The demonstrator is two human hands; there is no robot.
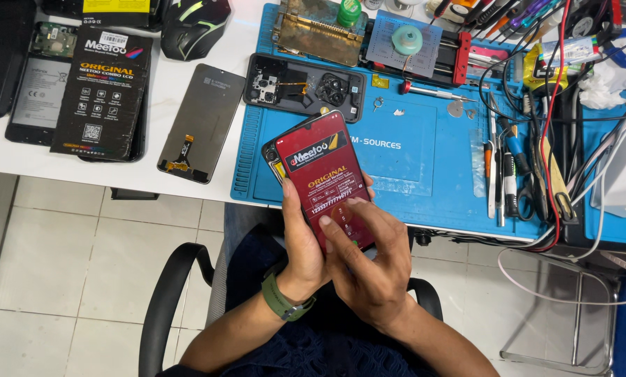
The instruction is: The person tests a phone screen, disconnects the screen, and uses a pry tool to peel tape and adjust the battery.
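Note:
I hold a phone display panel (318, 174) covered by a red protective film, tilted over the near edge of the blue work mat (403, 167). My left hand (300, 241), with a green watch at the wrist, grips its left edge from below. The thumb and fingers of my right hand (365, 262) press on the film near the panel's lower end.
An opened phone body (303, 89) lies on the mat's far part. A loose black screen (202, 122) and a black flat box (103, 91) rest on the white table at left, beside a mouse (194, 26). Tweezers, screwdrivers and cables crowd the right side. A chair armrest (166, 300) is below.

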